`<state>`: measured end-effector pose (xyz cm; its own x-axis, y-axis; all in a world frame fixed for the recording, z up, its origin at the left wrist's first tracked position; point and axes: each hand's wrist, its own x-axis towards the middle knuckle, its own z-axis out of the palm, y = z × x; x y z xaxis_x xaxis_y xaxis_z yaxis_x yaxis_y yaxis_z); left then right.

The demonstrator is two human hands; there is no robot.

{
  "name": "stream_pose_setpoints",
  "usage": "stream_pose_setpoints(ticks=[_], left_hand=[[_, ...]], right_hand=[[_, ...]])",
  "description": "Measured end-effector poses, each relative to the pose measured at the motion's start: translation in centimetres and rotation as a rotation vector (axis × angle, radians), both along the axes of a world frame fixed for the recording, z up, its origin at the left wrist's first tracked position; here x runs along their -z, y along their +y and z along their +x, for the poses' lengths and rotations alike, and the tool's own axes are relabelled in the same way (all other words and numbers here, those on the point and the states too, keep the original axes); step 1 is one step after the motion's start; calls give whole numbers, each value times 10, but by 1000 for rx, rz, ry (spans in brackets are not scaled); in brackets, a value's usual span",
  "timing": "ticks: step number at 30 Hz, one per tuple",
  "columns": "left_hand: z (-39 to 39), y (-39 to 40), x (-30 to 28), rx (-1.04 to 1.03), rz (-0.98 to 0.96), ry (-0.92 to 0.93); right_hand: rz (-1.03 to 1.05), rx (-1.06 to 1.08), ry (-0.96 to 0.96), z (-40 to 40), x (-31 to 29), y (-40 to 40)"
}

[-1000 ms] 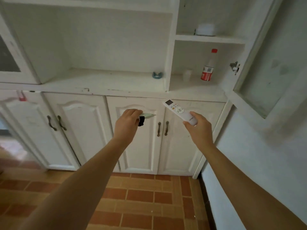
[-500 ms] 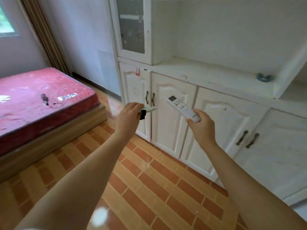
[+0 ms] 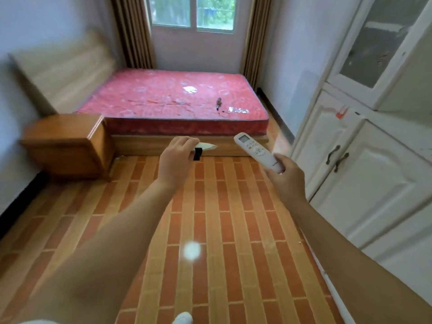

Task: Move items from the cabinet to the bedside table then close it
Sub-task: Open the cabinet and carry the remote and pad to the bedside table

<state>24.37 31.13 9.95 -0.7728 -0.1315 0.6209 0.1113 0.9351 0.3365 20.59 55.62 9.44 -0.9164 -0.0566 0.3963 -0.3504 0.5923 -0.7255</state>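
The remote control (image 3: 258, 152) was a long white bar with a small grey screen near its far end, rows of pale buttons with orange marks below that, and a round pad in the middle. A short dark word was printed near its lower end, too small and blurred to read. It sat right of the frame's centre, tilted so the screen end pointed to the upper left, and the right hand (image 3: 288, 177) grasped its lower end with fingers curled round it.

The left hand (image 3: 174, 160), just left of centre, pinched a small knife (image 3: 205, 147) between thumb and curled fingers. Its pale, pointed blade stuck out to the right, and a black piece showed just under the fingers; most of the handle was hidden in the grip. Both things were held in the air above the orange brick-patterned floor (image 3: 210, 230), near each other but apart.

The bedside table (image 3: 66, 145), a low box of orange-brown wood, stood at the middle left of the frame against the wall, beside a bed with a red mattress (image 3: 173, 99). The white cabinet (image 3: 364, 174) ran down the right edge, its lower doors with dark handles closed; a glass-fronted door showed in the upper right. A small red mark sat on one door edge, not readable.
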Motion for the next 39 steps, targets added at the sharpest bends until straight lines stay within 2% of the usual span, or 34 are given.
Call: stream_pose_setpoints(ticks=[5, 10, 17, 32, 39], left_hand=[[59, -32, 7, -181, 12, -19], [93, -55, 18, -278, 24, -59], [104, -69, 28, -325, 49, -80], [25, -48, 55, -347, 143, -72], [-50, -83, 73, -296, 126, -91]], right_hand=[[14, -145, 1, 15, 14, -36], [19, -255, -21, 30, 20, -66], [-16, -261, -31, 27, 25, -89], [50, -290, -86, -51, 33, -58], [36, -275, -89, -115, 44, -88]])
